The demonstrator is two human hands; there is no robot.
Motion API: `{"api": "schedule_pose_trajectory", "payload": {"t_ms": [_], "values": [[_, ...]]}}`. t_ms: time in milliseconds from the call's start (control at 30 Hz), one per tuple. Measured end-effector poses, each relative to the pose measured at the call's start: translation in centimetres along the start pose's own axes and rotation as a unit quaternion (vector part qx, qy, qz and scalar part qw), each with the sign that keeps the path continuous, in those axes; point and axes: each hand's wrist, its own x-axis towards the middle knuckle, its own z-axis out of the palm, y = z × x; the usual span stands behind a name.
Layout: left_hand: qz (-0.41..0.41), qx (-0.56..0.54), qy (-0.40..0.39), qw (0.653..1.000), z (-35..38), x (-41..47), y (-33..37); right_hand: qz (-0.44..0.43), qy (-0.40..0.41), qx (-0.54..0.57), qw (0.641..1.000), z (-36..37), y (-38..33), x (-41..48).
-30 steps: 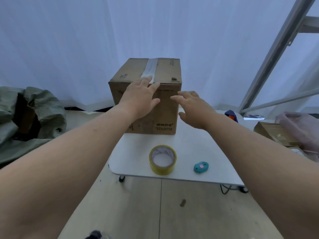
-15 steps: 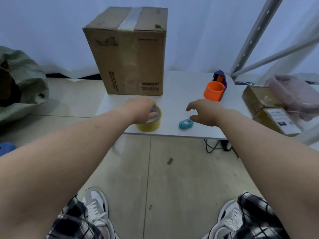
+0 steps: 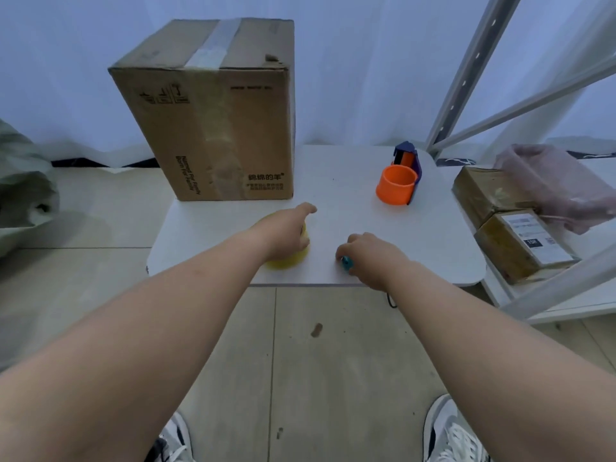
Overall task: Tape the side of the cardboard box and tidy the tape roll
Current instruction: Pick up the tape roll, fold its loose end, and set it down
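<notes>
Pick-up step. The left hand (image 3: 286,233) closes over the yellow tape roll (image 3: 289,260) near the table (image 3: 433,261) front edge; the right hand (image 3: 368,256) curls around a teal cutter (image 3: 346,261) (mostly hidden). Next, judged: carry both to the cardboard box (image 3: 216,128) standing behind.

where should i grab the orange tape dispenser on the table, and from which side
Take the orange tape dispenser by its open orange ring, coming down from above and the near side. The ring faces up and toward you on the white table; the purple frame blocks its far side.
</notes>
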Motion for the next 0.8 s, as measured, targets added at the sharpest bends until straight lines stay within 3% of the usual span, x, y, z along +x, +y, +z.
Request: {"api": "schedule_pose_trajectory", "payload": {"t_ms": [233, 433, 500, 567, 633, 667, 700, 800], "values": [[0.030, -0.193, 0.042, 0.980, -1.2, 2.1, 2.2, 0.104, 0.067, 0.033, 0.992, 1.4, 4.9, -0.3], [0.032, -0.241, 0.035, 0.969, -1.1, 3.0, 2.4, 0.147, 0.135, 0.097, 0.975, 1.6, 6.1, 0.3], [0.039, -0.246, 0.040, 0.968, -1.0, 3.1, 2.5, 0.135, 0.199, 0.223, 0.945, 0.4, 5.3, 0.4], [0.047, -0.249, 0.050, 0.966, -1.1, 3.0, 2.5, 0.117, 0.217, 0.420, 0.873, -1.5, 3.8, 0.4], [0.058, -0.245, 0.057, 0.966, -1.4, 2.9, 2.7, 0.100, 0.172, 0.586, 0.785, -3.3, 2.3, 0.5], [0.066, -0.243, 0.058, 0.966, -1.6, 2.7, 2.9, 0.097, 0.140, 0.625, 0.762, -3.9, 1.9, 0.6], [0.073, -0.241, 0.060, 0.966, -1.9, 2.5, 3.0, 0.090, 0.116, 0.634, 0.759, -4.2, 1.7, 0.7], [0.082, -0.243, 0.071, 0.964, -2.5, 1.9, 3.0, 0.066, 0.097, 0.587, 0.801, -4.5, 1.4, 1.0]]}}
